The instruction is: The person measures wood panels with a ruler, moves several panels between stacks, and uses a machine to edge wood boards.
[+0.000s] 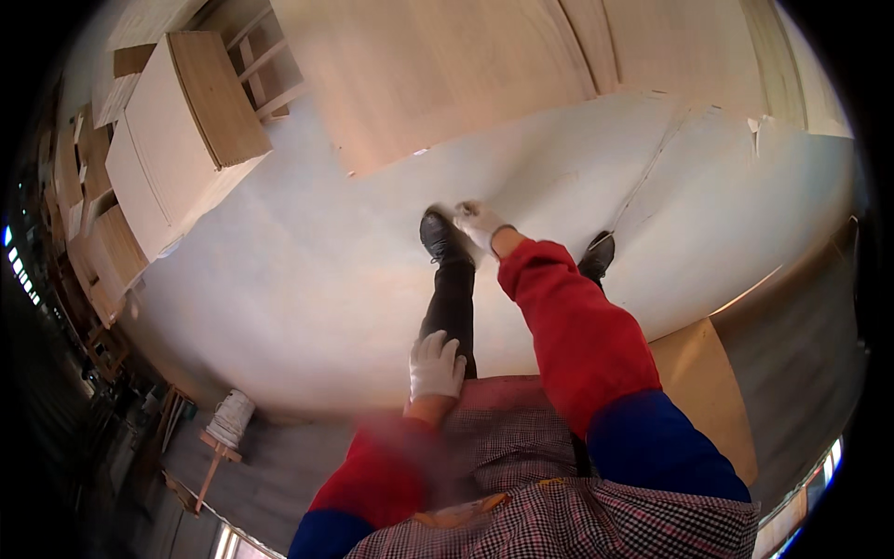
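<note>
I stand bent over on a large white sheet [307, 279] that covers the floor. My right hand [480, 224], in a white glove with a red sleeve, reaches down beside the toe of my left black shoe [440, 238]. Its fingers are curled, and I cannot tell whether they hold anything. My left hand [436, 365], also in a white glove, rests flat on my left leg in black trousers, with the fingers apart. My right black shoe [596, 257] shows just past my right arm.
Stacks of pale wood panels [177, 130] stand at the upper left. A wide plywood sheet [438, 74] lies at the top. A brown board [703, 373] juts out at the right. A white spool on a stand [230, 419] sits on grey floor at the lower left.
</note>
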The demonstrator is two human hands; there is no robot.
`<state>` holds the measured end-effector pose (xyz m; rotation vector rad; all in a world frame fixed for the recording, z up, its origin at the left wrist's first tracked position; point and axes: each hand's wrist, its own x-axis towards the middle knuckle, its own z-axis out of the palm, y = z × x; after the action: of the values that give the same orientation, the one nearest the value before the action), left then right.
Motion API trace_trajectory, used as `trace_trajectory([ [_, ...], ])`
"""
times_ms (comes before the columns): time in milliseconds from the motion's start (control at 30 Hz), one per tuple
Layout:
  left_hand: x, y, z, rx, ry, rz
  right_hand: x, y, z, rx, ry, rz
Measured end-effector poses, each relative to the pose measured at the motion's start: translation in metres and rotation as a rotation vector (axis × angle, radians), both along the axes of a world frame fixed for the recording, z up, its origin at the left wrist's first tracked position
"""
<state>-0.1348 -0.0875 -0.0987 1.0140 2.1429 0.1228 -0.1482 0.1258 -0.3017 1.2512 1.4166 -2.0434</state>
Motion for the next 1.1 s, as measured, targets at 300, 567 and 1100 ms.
trace_trajectory([
  [300,-0.026,-0.026,-0.012,-0.034,-0.106,-0.013,-0.16,-0.019,-0.137,0.031,-0.322,-0.502],
  [567,-0.046,-0.033,-0.018,-0.015,-0.157,0.035,-0.103,-0.031,-0.164,-0.08,-0.043,-0.151],
  [1100,-0.033,-0.02,-0.026,-0.006,-0.174,-0.054,-0.026,-0.018,-0.107,-0.302,-0.08,-0.472],
])
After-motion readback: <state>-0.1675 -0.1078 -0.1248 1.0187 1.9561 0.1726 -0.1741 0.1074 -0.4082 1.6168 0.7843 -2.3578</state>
